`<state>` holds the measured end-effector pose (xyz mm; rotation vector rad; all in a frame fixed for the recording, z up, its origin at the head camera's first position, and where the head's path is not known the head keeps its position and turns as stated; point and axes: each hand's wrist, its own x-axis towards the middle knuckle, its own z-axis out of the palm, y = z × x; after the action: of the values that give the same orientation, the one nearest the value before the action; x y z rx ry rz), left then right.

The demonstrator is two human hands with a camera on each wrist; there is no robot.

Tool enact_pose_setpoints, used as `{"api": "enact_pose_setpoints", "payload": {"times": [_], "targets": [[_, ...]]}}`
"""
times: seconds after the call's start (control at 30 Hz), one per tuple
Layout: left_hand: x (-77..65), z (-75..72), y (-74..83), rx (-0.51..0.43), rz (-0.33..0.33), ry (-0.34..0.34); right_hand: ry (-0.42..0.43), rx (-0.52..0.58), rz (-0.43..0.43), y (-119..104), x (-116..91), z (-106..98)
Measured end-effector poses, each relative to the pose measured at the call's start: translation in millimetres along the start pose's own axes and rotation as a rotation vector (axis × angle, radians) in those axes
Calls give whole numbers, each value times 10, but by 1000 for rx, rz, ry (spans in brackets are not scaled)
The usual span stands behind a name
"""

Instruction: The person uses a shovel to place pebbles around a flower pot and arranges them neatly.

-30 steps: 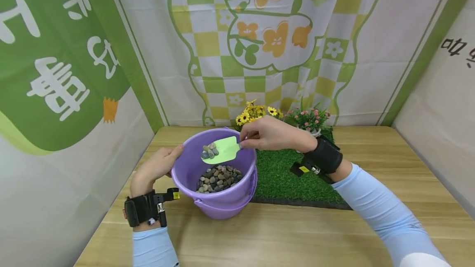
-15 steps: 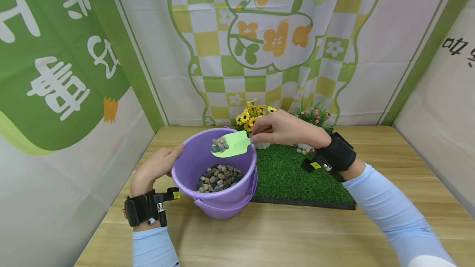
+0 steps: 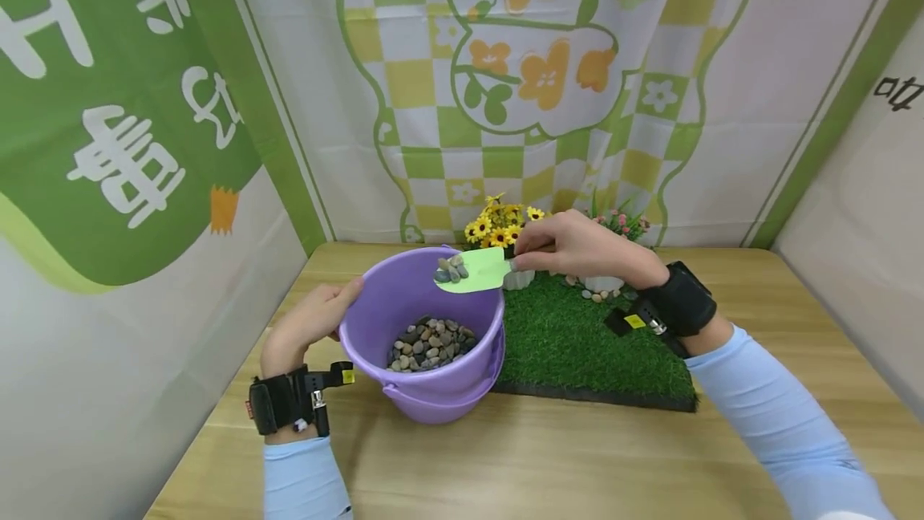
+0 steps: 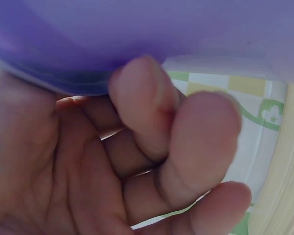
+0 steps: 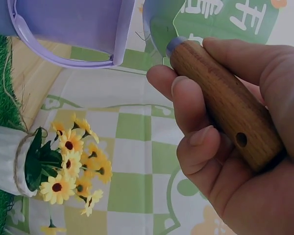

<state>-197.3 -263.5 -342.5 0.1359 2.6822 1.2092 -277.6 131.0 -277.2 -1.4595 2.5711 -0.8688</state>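
Observation:
My right hand (image 3: 577, 247) grips the wooden handle (image 5: 225, 100) of a small garden trowel with a light green blade (image 3: 480, 270). A few pebbles (image 3: 451, 269) lie on the blade's tip, above the right part of the bucket's opening. The purple bucket (image 3: 440, 400) stands tilted on the table, with many pebbles (image 3: 433, 342) in its bottom. My left hand (image 3: 310, 321) holds the bucket's rim at the left, thumb on top; the left wrist view shows its fingers (image 4: 203, 142) curled under the purple wall.
A rectangle of artificial grass (image 3: 599, 351) lies right of the bucket. On its far side stand yellow flowers (image 3: 498, 223) in a white pot (image 5: 7, 159) and a pink-flowered plant (image 3: 624, 223), with a few pebbles (image 3: 599, 295) near it. Printed cloth (image 3: 433, 119) hangs behind the wooden table (image 3: 549, 464).
My right hand has carried the loaded trowel to the right and slightly up, toward the bucket's right rim. The left hand keeps its hold on the rim. The head view has shifted a little.

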Motion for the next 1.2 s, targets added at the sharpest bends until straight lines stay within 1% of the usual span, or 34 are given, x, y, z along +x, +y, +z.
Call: {"api": "enact_pose_setpoints", "payload": {"times": [0.2,0.3,0.5,0.7,0.97,1.13,1.2], "targets": [[-12,-32,-17,1,-3,3,8,-31,18,19,2,22],[8,-29,-1,5,-11,-6,19,-41,27,34,-38,7],[7,-46,5,14,-28,-2,39,-38,39,49,-67,-46],[3,-29,3,5,-37,-8,41,-14,100,82,-143,-83],[4,-40,20,10,-49,-9,63,-24,167,155,-253,-150],[10,-29,12,4,-31,-4,57,0,206,236,-310,-204],[6,-21,6,0,-25,-4,51,5,210,275,-320,-212]]}}
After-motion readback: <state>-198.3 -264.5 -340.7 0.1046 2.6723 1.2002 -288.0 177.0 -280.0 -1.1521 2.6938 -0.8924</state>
